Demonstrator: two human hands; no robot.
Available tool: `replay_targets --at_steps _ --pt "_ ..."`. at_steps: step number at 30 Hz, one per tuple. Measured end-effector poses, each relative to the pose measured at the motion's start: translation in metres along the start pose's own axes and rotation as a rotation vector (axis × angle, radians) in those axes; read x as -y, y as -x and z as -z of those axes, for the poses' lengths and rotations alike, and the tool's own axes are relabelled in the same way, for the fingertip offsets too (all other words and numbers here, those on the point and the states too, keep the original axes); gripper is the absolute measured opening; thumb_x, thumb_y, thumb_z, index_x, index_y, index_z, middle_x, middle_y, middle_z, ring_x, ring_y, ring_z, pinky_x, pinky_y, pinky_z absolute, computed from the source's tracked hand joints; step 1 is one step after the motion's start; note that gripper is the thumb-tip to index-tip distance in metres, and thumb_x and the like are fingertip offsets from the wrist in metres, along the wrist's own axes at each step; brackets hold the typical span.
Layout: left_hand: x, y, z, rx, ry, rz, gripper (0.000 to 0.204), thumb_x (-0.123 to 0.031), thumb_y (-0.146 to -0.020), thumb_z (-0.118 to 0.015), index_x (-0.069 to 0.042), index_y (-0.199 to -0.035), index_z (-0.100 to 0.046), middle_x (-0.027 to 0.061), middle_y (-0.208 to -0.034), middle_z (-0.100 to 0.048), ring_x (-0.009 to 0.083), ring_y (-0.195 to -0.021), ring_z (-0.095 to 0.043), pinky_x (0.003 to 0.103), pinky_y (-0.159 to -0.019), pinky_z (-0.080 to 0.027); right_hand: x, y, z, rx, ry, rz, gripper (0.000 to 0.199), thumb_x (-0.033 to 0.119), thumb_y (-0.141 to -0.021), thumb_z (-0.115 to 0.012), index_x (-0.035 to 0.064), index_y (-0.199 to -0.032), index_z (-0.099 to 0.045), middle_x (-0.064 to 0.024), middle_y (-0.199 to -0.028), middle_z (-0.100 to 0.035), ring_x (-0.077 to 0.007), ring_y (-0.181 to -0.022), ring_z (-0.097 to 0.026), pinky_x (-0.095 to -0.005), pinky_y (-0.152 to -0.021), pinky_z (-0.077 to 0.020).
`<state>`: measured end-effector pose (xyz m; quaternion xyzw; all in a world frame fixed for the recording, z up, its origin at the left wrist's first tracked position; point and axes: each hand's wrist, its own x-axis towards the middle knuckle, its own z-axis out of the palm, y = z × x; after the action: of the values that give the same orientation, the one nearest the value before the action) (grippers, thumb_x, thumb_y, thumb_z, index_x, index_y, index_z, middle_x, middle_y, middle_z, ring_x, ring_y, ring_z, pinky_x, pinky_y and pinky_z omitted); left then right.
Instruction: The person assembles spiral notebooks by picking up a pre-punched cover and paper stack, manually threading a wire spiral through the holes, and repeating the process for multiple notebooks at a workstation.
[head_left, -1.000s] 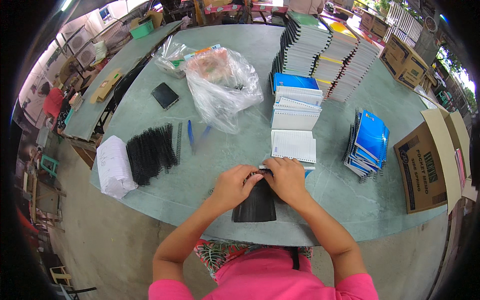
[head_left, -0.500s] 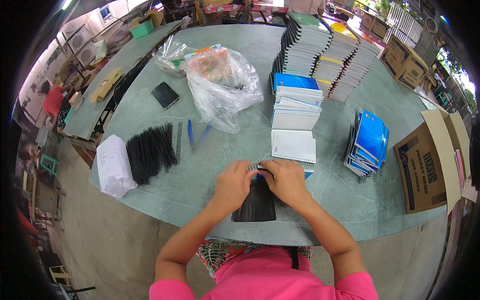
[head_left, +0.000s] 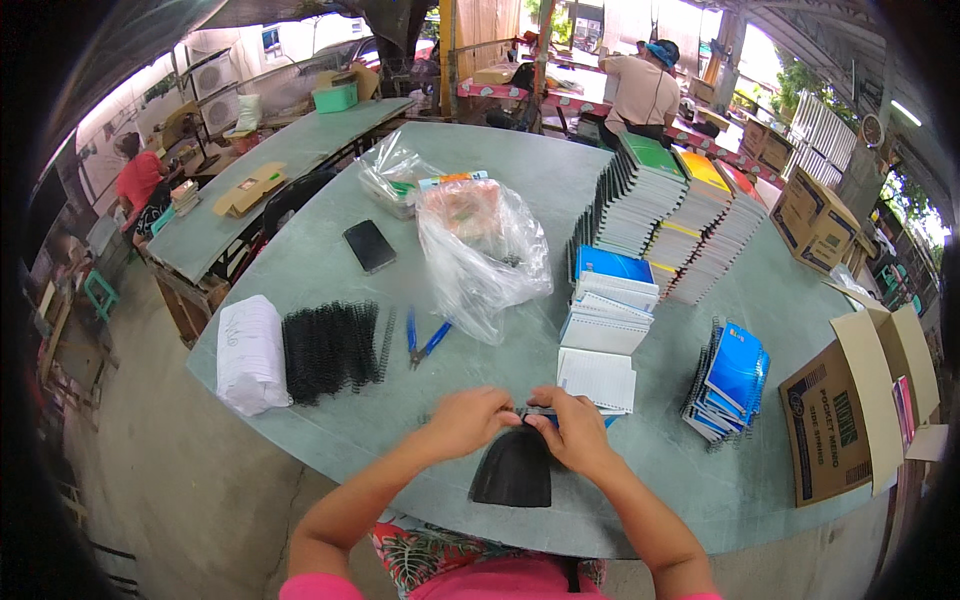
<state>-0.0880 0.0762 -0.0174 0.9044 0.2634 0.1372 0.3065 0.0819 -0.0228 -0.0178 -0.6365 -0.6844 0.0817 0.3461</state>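
Note:
Above a black flared pad point(head_left: 512, 475) near the table's front edge, both hands meet at the edge of a small notebook. My left hand point(head_left: 468, 418) is closed, thumb and fingers pinched at a dark wire coil along that edge; the coil is mostly hidden. My right hand point(head_left: 575, 432) grips the small blue-covered notebook point(head_left: 611, 421), which shows only a little past the fingers. Just beyond lie open lined notebook pages point(head_left: 597, 378) and a leaning row of small notebooks point(head_left: 605, 325). Left of them are blue-handled pliers point(head_left: 428, 345) with handles spread, and a heap of black spiral coils point(head_left: 330, 348).
A white paper-wrapped bundle point(head_left: 250, 355), a phone point(head_left: 370, 246) and a clear plastic bag point(head_left: 485, 260) lie on the left. Tall notebook stacks point(head_left: 640, 195) stand at the back. On the right are coiled blue notebooks point(head_left: 735, 375) and an open carton point(head_left: 835, 420). Other people sit farther off.
The view has tilted up, so the table sits lower and more background shows. Both hands stay together at the notebook edge; my left hand's fingers have shifted slightly along it.

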Motion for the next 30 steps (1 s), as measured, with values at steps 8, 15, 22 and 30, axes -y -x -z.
replay_targets --at_steps 8,15,22,30 --pt "0.001 -0.001 0.001 -0.205 -0.14 -0.167 0.025 -0.031 -0.083 -0.059 -0.006 -0.088 -0.056 0.0114 -0.088 -0.058 0.0333 -0.082 -0.055 0.044 -0.066 -0.043 0.0 -0.002 -0.009 -0.044 -0.09 0.067 0.023 0.006 -0.074 -0.064 0.0063 -0.095 -0.056 -0.0113 -0.09 -0.058 -0.0308 -0.085 -0.055 -0.0391 -0.072 -0.0439" --pt "-0.038 0.04 -0.042 -0.01 -0.319 0.108 0.036 -0.026 -0.078 -0.065 -0.007 -0.106 -0.055 0.0137 -0.085 -0.054 0.0334 -0.086 -0.053 0.041 -0.075 -0.044 0.012 -0.007 0.006 -0.129 0.025 -0.024 0.022 0.009 -0.074 -0.067 0.0058 -0.095 -0.059 -0.0129 -0.085 -0.06 -0.0314 -0.084 -0.058 -0.0384 -0.07 -0.0458" --pt "-0.058 0.016 0.023 -0.628 0.059 -0.029 0.034 -0.018 -0.077 -0.065 -0.013 -0.11 -0.059 0.013 -0.09 -0.056 0.0315 -0.089 -0.055 0.039 -0.076 -0.045 -0.036 0.036 0.047 -0.039 -0.044 -0.307 0.024 0.015 -0.073 -0.071 0.0063 -0.095 -0.066 -0.0145 -0.084 -0.066 -0.0292 -0.071 -0.063 -0.036 -0.063 -0.0479" --pt "-0.048 0.0 0.0 -0.571 -0.112 -0.121 0.03 -0.005 -0.07 -0.068 -0.01 -0.1 -0.063 0.0109 -0.087 -0.055 0.0286 -0.079 -0.054 0.036 -0.07 -0.045 -0.032 0.042 0.035 -0.099 -0.395 -0.49 0.018 0.009 -0.076 -0.067 0.0066 -0.094 -0.068 -0.013 -0.085 -0.067 -0.0239 -0.071 -0.063 -0.0318 -0.063 -0.0487"
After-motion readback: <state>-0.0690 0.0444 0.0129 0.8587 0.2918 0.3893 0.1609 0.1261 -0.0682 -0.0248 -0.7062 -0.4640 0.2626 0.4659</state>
